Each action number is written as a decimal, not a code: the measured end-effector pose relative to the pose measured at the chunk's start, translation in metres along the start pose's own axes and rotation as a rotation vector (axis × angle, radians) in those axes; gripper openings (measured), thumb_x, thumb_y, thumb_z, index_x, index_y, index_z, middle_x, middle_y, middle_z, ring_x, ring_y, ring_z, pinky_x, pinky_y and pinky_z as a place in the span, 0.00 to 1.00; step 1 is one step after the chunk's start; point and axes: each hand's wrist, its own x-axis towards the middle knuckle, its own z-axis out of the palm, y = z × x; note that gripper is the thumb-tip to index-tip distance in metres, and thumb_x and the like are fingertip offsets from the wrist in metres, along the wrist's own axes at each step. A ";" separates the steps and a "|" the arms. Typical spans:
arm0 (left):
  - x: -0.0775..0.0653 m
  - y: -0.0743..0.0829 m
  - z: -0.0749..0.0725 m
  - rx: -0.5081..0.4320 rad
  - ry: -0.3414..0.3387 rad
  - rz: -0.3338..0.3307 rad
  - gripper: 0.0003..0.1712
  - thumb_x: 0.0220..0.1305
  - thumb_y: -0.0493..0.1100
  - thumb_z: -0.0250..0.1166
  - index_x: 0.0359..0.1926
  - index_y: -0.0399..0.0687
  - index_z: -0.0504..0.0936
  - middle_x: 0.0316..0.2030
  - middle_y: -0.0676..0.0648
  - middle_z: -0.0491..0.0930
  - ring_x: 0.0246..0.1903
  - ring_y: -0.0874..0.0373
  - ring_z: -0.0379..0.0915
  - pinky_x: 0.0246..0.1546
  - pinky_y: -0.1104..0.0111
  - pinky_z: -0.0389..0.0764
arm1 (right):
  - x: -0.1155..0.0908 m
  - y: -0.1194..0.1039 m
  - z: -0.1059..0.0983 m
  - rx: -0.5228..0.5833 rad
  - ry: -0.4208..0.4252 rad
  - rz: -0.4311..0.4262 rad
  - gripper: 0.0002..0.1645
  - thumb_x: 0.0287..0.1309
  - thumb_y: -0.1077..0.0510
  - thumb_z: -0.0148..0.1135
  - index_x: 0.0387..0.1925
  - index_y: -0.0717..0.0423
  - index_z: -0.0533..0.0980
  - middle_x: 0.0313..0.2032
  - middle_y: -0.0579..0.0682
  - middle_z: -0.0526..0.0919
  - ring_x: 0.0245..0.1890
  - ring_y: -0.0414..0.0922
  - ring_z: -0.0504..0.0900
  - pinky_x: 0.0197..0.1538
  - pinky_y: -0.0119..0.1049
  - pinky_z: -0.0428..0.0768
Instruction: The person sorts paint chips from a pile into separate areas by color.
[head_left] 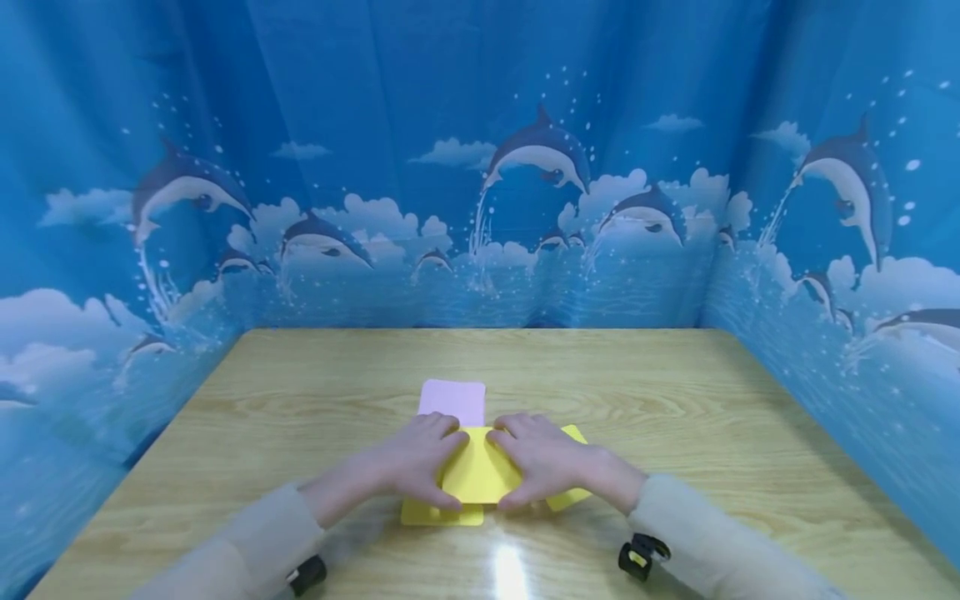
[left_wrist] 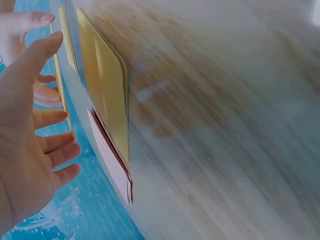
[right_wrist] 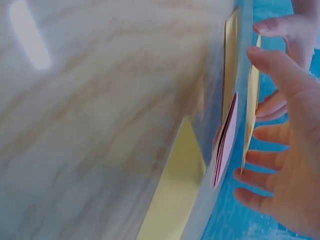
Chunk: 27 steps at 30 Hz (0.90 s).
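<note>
Between both hands, a yellow card (head_left: 480, 471) is held up over the table. My left hand (head_left: 423, 460) grips its left edge, thumb toward me and fingers at the far side. The opposite edge is pinched by my right hand (head_left: 546, 460) in the same way. Seen edge-on in the right wrist view, the held card (right_wrist: 251, 110) is thin and sits apart from the tabletop. Beyond the hands lies a pink stack of cards (head_left: 454, 402). Another yellow card (head_left: 442, 516) rests below the left hand, partly covered by the held one.
A tilted yellow card (head_left: 568, 500) lies under the right wrist, partly hidden. The wood-grain table (head_left: 315, 392) ends at a blue dolphin-print curtain (head_left: 420, 192) at the back and sides. Black wrist devices (head_left: 637, 557) hang below the sleeves.
</note>
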 end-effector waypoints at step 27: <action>-0.041 -0.021 0.007 -0.054 -0.092 -0.002 0.50 0.44 0.70 0.64 0.60 0.41 0.68 0.52 0.46 0.67 0.52 0.53 0.62 0.58 0.58 0.63 | 0.039 -0.042 0.014 -0.066 -0.106 0.039 0.49 0.40 0.25 0.60 0.56 0.54 0.68 0.49 0.49 0.69 0.46 0.43 0.69 0.43 0.35 0.70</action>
